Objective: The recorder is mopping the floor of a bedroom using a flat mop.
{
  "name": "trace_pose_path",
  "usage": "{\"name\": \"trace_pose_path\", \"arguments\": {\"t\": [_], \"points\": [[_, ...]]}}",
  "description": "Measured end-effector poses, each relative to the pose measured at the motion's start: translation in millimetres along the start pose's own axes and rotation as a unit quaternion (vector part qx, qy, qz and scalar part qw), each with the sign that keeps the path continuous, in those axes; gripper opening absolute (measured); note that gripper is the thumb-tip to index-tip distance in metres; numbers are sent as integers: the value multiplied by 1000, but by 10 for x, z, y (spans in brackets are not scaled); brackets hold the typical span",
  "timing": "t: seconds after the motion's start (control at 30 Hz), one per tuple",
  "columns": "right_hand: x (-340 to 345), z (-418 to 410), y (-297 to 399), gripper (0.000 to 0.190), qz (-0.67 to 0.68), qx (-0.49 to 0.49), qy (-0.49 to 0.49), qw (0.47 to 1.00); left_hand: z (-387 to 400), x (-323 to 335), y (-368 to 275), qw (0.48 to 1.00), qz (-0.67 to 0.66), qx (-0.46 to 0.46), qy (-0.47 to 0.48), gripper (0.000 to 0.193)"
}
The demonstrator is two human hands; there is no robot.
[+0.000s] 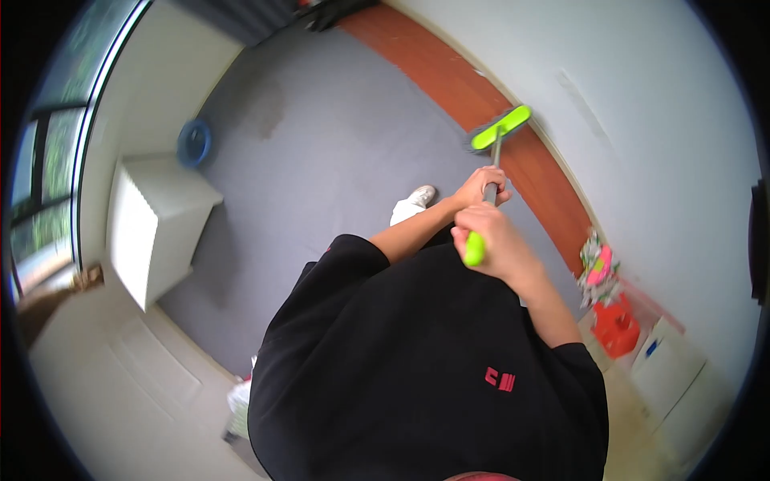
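I grip a long-handled mop (501, 128) with both hands. Its lime-green head has a grey fringe and lies across the reddish-brown wood-look floor strip (448, 84) by the wall, one end over the grey floor (337, 120). My left hand (483, 185) wraps the grey metal handle (496, 150) lower down, closer to the head. Near my chest, my right hand (494, 237) is closed around the upper end, with the green end grip (474, 249) sticking out below the fist. The fingers partly hide the handle.
A blue bucket (194, 143) stands beside a white cabinet (159, 222) at left, under a window. At right, a crumpled colourful bag (595, 267) and a red plastic bag (616, 327) sit by pale boxes (668, 361). The white wall (637, 120) borders the strip.
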State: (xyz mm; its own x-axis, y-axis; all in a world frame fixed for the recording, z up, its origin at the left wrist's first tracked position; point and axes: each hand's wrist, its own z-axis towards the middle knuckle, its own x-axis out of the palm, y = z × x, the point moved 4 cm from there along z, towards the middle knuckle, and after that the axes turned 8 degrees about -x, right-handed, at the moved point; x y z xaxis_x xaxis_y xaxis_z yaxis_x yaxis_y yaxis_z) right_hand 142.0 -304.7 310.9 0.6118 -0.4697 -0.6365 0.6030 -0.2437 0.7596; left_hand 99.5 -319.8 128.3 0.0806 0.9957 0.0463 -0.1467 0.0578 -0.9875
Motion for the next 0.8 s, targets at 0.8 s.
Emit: {"name": "trace_pose_path", "arguments": {"t": [0.8], "points": [[-203, -4133, 391, 19, -92, 211, -656, 719, -1697, 3701, -42, 696, 59, 3, 715, 18]]}}
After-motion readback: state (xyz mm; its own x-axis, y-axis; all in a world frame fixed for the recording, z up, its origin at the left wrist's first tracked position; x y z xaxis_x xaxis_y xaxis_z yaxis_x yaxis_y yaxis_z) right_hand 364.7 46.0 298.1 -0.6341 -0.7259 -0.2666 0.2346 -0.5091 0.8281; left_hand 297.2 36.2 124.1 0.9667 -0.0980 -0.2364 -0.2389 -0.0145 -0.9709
